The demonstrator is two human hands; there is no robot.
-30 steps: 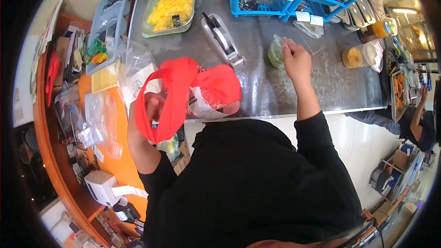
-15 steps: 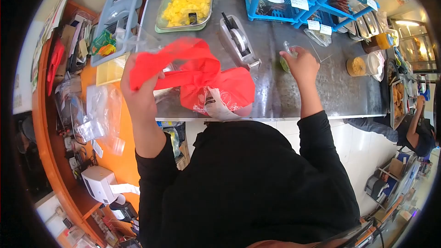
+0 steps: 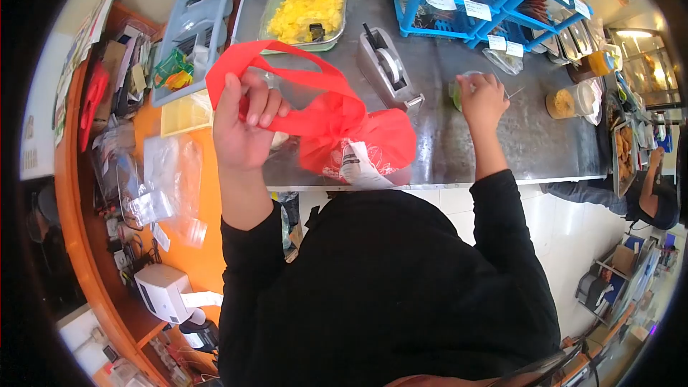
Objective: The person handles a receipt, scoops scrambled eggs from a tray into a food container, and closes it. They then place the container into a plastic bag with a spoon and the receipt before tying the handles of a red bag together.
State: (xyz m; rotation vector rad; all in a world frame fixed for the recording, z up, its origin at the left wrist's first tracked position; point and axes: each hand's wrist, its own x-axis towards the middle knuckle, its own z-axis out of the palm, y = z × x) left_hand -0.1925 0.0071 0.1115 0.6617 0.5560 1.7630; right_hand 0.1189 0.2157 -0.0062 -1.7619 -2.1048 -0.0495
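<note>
My left hand has its fingers curled round the handle of a red cloth bag. The bag's full, rounded body rests at the front edge of the metal counter, with a white paper slip on its side. My right hand is closed at the top of a small clear bag with something green in it, which lies on the counter. Between the hands, farther back, stands a grey tape dispenser.
A glass tray of yellow food sits at the back left. Blue racks stand at the back. Jars are at the right. A printer is on the orange desk. Another person is at the far right.
My left hand has turned and lifted the handle into a wider loop. The whole view has shifted slightly. My right hand stays by the small clear bag.
</note>
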